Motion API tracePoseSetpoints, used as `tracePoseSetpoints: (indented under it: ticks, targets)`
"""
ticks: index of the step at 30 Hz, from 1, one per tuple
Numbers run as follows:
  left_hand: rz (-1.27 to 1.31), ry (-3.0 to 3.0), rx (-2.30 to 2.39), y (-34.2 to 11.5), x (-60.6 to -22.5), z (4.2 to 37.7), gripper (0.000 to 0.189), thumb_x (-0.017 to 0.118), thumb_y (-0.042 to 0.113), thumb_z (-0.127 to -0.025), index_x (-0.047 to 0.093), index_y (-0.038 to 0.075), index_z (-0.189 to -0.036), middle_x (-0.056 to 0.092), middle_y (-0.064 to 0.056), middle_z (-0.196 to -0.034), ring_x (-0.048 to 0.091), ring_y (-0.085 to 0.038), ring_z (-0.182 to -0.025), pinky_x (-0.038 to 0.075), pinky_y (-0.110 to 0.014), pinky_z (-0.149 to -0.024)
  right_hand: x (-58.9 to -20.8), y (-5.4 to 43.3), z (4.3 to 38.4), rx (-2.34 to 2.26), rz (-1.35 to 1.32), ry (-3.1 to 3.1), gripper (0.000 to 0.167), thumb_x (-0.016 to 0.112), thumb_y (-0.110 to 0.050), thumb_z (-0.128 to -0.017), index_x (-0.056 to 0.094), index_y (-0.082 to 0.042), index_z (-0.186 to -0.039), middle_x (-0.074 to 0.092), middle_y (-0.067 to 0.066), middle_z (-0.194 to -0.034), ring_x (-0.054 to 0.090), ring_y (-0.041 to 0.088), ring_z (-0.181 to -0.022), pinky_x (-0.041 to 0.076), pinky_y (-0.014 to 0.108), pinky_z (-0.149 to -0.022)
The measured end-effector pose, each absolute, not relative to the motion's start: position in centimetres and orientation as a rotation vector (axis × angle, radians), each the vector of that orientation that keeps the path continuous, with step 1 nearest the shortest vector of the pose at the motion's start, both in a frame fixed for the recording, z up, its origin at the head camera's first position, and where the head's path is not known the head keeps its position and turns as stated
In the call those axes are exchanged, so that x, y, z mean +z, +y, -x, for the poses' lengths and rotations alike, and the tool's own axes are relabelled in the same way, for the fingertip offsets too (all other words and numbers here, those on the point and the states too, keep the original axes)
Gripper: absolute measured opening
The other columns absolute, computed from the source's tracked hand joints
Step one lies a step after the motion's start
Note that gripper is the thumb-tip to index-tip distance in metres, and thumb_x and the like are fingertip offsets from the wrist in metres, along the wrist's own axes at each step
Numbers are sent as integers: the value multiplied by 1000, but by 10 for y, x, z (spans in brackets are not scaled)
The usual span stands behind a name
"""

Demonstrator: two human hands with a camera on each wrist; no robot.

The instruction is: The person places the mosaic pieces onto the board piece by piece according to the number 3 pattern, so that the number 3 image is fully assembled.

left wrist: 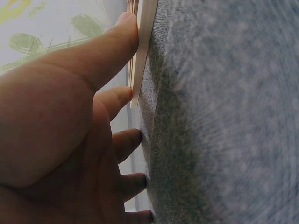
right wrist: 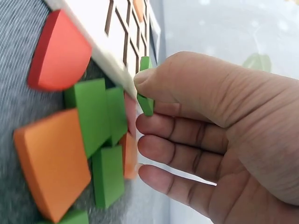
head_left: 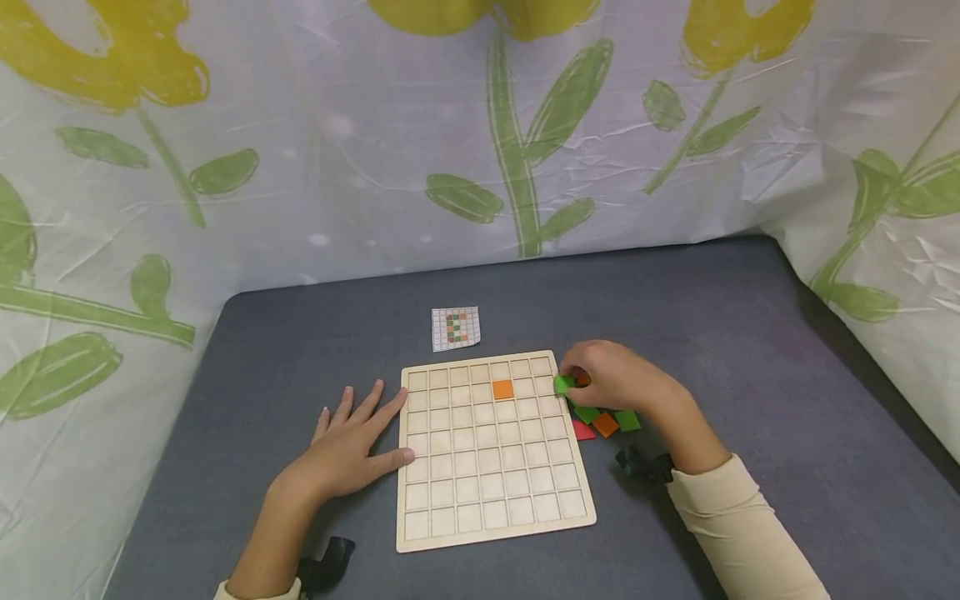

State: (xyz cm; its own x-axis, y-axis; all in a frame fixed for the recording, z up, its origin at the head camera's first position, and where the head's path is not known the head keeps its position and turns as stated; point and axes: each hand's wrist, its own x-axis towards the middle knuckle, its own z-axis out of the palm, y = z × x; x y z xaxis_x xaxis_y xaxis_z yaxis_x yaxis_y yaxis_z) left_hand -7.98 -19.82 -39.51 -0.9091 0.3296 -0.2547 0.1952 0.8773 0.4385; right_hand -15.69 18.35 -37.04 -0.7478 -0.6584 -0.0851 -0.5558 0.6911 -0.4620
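In the head view, we see one orange square tile (head_left: 502, 389) seated in the wooden grid board (head_left: 483, 437), the only piece we find in its cells. The small pattern card (head_left: 456, 328) above it shows several green and orange squares, so we judge the work barely begun. Our right hand (head_left: 618, 379) pinches a green tile (head_left: 562, 384) at the board's right edge, not yet in a cell; loose green and orange tiles (head_left: 605, 425) and a red piece (head_left: 582, 430) wait beside it. Our left hand (head_left: 347, 457) lies with fingers spread. We read no writing or brand.

In the left wrist view, our thumb and index finger touch the board's edge; no label shows.

In the right wrist view, our thumb presses the green tile; the index finger is mostly hidden. The red piece has a rounded side, and all visible pieces look unmarked.
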Motion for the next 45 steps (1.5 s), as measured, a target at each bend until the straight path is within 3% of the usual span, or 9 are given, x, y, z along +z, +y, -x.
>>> tracePoseSetpoints:
  ticks: [18, 31, 39, 45]
  targets:
    - [-392, 2718, 590, -198, -395, 80, 86, 61, 62, -92, 29, 22, -160, 17, -21, -164, 1, -55, -146, 1, -77, -107, -366, 150, 161, -612, 1054, 2618, 8, 74, -6, -84, 72, -8, -92, 62, -1, -84, 51, 12, -72, 48, 31, -68]
    - [-381, 2734, 575, -199, -396, 80, 87, 63, 62, -91, 30, 21, -160, 18, -20, -164, 2, -54, -146, 1, -77, -107, -369, 126, 164, -570, 1129, 2642, 8, 73, -7, -84, 72, -10, -92, 64, -2, -89, 53, 13, -77, 47, 31, -69]
    - [-380, 2726, 575, -199, -397, 81, 86, 62, 62, -91, 30, 22, -160, 18, -20, -164, 2, -55, -146, 2, -77, -107, -370, 115, 164, -572, 1147, 2666, 8, 71, -3, -81, 68, -10, -83, 59, 1, -82, 45, 14, -73, 40, 30, -64]
    - [-386, 2723, 579, -199, -396, 81, 86, 63, 61, -92, 30, 21, -160, 18, -20, -163, 2, -55, -146, 2, -77, -107, -372, 106, 165, -529, 1126, 2679, 8, 73, -6, -82, 69, -12, -85, 58, -1, -84, 46, 15, -76, 42, 30, -66]
